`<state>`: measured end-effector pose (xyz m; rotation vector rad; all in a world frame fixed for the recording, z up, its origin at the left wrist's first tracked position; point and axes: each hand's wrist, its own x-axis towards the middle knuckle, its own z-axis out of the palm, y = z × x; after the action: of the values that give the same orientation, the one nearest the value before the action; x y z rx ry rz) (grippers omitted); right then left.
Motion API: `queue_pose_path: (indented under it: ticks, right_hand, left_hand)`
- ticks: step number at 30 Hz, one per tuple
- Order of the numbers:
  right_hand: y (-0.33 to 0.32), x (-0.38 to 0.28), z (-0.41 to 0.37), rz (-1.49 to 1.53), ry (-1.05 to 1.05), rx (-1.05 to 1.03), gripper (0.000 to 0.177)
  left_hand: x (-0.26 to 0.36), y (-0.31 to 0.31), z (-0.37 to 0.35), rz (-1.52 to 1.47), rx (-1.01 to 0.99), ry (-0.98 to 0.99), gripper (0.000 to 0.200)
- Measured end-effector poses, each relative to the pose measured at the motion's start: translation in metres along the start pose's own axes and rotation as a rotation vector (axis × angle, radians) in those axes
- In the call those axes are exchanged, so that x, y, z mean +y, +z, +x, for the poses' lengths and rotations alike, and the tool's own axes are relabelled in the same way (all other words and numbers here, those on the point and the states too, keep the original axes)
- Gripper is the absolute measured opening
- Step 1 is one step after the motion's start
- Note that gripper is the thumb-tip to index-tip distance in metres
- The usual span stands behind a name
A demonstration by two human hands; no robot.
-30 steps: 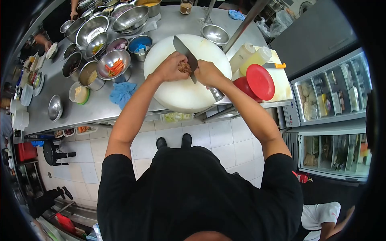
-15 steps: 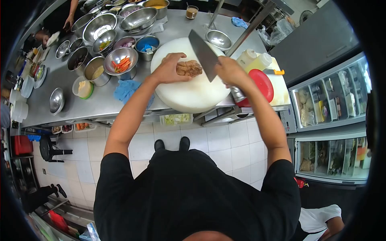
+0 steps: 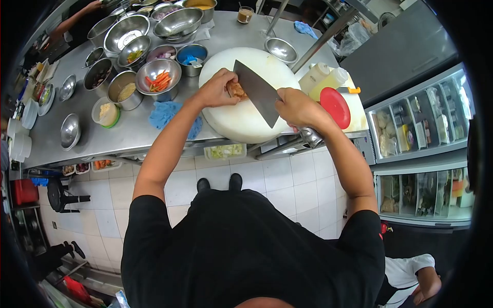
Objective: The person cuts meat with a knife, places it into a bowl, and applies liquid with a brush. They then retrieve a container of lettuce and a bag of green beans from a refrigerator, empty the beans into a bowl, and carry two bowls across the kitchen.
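Right grip (image 3: pixel 296 108) clenches cleaver (image 3: pixel 257 92), left grip (image 3: pixel 217 89) clasps meat (image 3: pixel 236 90) (white board (image 3: pixel 241 126)) — bowls (image 3: pixel 173 69) alongside.

Left hand (image 3: pixel 218 88) pins a brown piece of meat (image 3: pixel 236 90) on the round white chopping board (image 3: pixel 241 120). Right hand (image 3: pixel 298 109) grips the cleaver (image 3: pixel 257 92) by its metal handle, blade edge against the meat just beside the left fingers. Left of the left hand: blue cloth (image 3: pixel 164 114) on the steel worktop (image 3: pixel 118 134), bowl of carrot strips (image 3: pixel 158 80). Right of the right hand: red lid (image 3: pixel 335 107), squeeze bottles (image 3: pixel 323 79).
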<state>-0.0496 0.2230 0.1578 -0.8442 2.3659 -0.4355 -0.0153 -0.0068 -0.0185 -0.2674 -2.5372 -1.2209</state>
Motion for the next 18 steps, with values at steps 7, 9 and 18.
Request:
queue_pose_path:
  ticks: [7, 9, 18]
  right_hand:
    - [-0.006, -0.012, 0.011, -0.089, -0.009, -0.062, 0.025]
    - [-0.012, -0.026, 0.015, -0.086, 0.028, -0.080, 0.023]
    - [-0.031, -0.051, 0.057, -0.290, 0.127, -0.278, 0.023]
  left_hand:
    - [-0.003, 0.002, 0.003, 0.047, 0.026, 0.033, 0.046]
    - [-0.003, 0.003, 0.004, 0.036, 0.022, 0.036, 0.046]
    - [-0.004, 0.004, 0.001, -0.067, 0.057, 0.002, 0.046]
